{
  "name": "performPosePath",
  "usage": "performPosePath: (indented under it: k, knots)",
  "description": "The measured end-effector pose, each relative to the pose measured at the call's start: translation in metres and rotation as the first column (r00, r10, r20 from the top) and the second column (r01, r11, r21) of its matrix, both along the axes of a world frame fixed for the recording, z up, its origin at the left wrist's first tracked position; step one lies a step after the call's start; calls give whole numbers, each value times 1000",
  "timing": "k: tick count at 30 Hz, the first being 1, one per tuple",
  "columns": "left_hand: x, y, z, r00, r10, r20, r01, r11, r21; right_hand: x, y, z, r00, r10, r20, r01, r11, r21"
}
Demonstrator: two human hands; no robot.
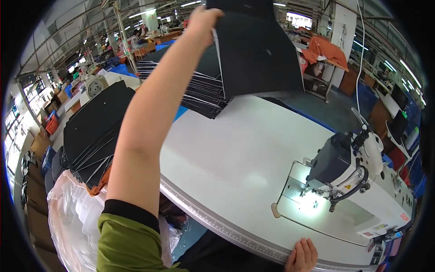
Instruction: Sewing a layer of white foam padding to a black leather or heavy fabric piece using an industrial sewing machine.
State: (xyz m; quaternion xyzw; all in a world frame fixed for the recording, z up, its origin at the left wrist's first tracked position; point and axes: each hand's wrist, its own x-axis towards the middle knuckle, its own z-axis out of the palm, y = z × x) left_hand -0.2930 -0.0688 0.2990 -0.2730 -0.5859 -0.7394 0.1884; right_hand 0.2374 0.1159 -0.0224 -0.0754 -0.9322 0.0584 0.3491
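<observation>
My left arm reaches far forward, and my left hand point(205, 23) is closed on the left edge of a large black fabric panel point(260, 54). The panel hangs raised above the far part of the white sewing table point(226, 140); its top runs out of view. Just left of it lies a tall stack of black panels point(199, 90) with pale edges. At the near table edge my right hand point(302, 256) rests on the tabletop beside the ruler strip point(226, 231), fingers laid down, holding nothing. To its upper right stands a sewing machine point(344, 167) with its lamp lit.
Another stack of black panels point(95, 127) leans left of my arm, above a clear plastic bag point(72, 217). Orange cloth point(328, 50) covers a table at the back right. A white cable point(360, 59) hangs down near the machine. More workbenches fill the hall behind.
</observation>
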Motion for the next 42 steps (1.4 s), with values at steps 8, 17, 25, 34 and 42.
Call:
performPosePath:
  k: [8, 17, 25, 34, 42]
  knots:
    - [-94, -158, -67, 571, 821, 18, -809, 566, -162, 0, 5, -11, 1000, 21, -19, -21, 1000, 17]
    - [-56, -151, -136, 422, 905, -52, -869, 388, -307, -1, 3, -8, 1000, -1, -4, 1, 999, 34]
    - [34, -109, -138, 453, 291, -843, -837, 465, -289, 0, 1, -4, 1000, 3, -3, -3, 999, 43]
    - [62, -177, -189, 481, 214, -850, -859, 311, -408, -2, 4, -23, 994, -24, -104, 16, 997, -81]
    - [60, -396, -209, 350, 199, -915, -860, -318, -398, 0, 42, -54, 983, 89, -163, -77, 994, 80]
